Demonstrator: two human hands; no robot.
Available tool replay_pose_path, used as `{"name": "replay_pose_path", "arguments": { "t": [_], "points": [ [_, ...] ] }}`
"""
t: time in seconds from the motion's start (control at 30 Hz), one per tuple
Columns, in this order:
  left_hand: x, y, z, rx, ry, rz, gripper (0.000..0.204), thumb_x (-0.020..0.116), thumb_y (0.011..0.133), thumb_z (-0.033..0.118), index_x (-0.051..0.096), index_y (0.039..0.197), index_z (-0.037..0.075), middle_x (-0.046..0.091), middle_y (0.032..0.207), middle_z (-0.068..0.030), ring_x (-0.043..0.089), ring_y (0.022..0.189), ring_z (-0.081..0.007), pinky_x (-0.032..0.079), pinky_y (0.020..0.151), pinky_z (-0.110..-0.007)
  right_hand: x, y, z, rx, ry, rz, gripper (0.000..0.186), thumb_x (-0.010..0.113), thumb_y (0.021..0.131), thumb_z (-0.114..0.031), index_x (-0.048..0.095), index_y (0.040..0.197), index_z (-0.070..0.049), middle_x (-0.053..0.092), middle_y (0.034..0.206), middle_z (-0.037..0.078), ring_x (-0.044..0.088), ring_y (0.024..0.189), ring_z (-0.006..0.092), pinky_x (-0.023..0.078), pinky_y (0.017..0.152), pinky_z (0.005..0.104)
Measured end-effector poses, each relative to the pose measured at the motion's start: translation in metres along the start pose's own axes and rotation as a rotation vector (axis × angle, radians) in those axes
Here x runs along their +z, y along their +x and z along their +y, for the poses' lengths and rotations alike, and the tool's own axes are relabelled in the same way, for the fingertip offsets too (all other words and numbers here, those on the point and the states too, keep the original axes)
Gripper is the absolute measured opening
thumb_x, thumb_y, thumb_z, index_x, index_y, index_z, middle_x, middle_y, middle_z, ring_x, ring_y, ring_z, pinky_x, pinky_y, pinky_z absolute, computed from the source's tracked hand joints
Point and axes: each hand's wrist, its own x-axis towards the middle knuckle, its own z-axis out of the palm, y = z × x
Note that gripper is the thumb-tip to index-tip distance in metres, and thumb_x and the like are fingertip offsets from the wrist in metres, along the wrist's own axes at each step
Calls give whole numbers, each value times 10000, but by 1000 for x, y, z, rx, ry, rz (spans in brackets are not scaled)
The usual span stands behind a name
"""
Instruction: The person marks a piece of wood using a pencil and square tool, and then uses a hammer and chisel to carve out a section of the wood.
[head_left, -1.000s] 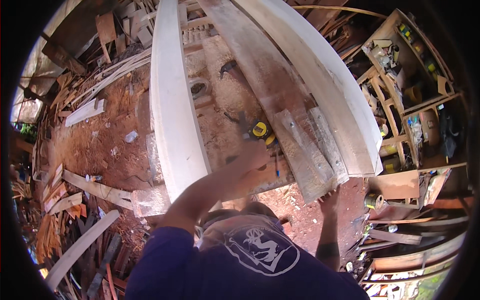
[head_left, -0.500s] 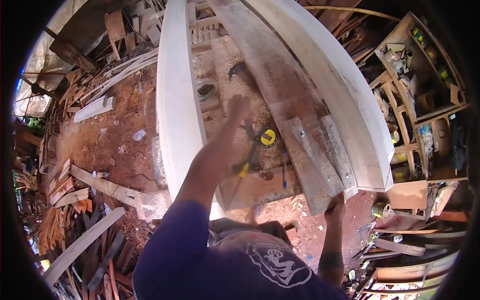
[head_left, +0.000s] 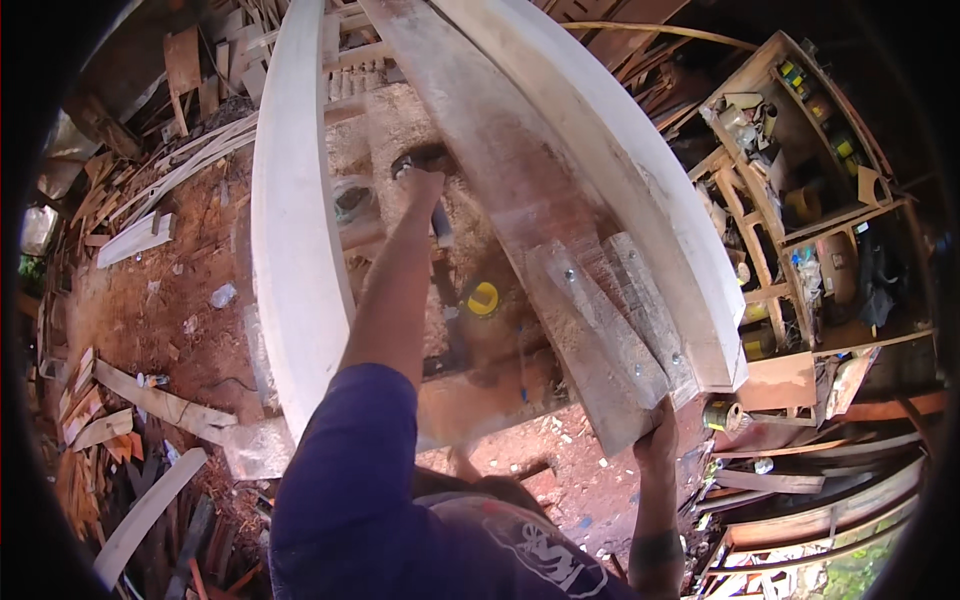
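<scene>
My left arm stretches out between the curved beams, and my left hand (head_left: pixel 421 187) is closed around a dark hammer (head_left: pixel 441 226) lying among wood shavings. The hammer's hooked head shows just beyond my fingers. Nearer to me lies a yellow and black tape measure (head_left: pixel 483 298). My right hand (head_left: pixel 657 435) grips the near end of a long, brown-stained wooden plank (head_left: pixel 592 335). Bolt heads show on this plank and on a short board (head_left: pixel 655 310) along its right side. My right fingertips are partly hidden under the plank.
A pale curved beam (head_left: pixel 290 200) runs along the left, and another pale curved beam (head_left: pixel 660 220) along the right. Wooden shelves (head_left: pixel 790 245) with cans and bottles stand at right. Scrap wood (head_left: pixel 150 500) is piled at left, and a tin can (head_left: pixel 722 414) sits near the right beam's end.
My left hand has moved farther out and closed on the hammer. My right hand keeps its hold on the plank's end. The whole view has shifted, so things appear farther left.
</scene>
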Motion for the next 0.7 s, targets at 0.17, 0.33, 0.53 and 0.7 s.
{"name": "replay_pose_path", "arguments": {
  "t": [0.17,0.33,0.53,0.7],
  "points": [
    [-57,44,-54,429,-71,26,539,733,781,374,713,1117,-48,714,1162,-213,702,1046,-368,562,895,-434,-50,59,73,0,-166,-77,633,441,1050,-518,471,1428,-11,617,1334,179,629,1191,300,527,1008,464],
    [-111,-80,-41,406,-286,-57,559,749,786,414,707,1077,-61,728,940,-186,712,879,-299,553,784,-417,17,-3,-48,287,-1176,21,662,594,974,-566,672,965,91,719,827,182,717,680,194,567,534,361],
    [-89,-304,-20,935,-567,-128,487,656,938,420,614,1105,-36,708,886,-181,711,816,-316,564,748,-451,200,-51,-21,98,-211,-683,599,553,1023,-448,444,1433,-25,679,1098,146,706,884,224,592,779,362],
    [-87,-279,-105,887,129,-76,445,680,909,428,698,863,-15,703,835,-231,709,852,-400,564,767,-483,170,-53,-13,282,-52,-249,149,623,959,-147,513,1045,-98,455,629,4,437,409,108,392,359,250]
  ]
}}
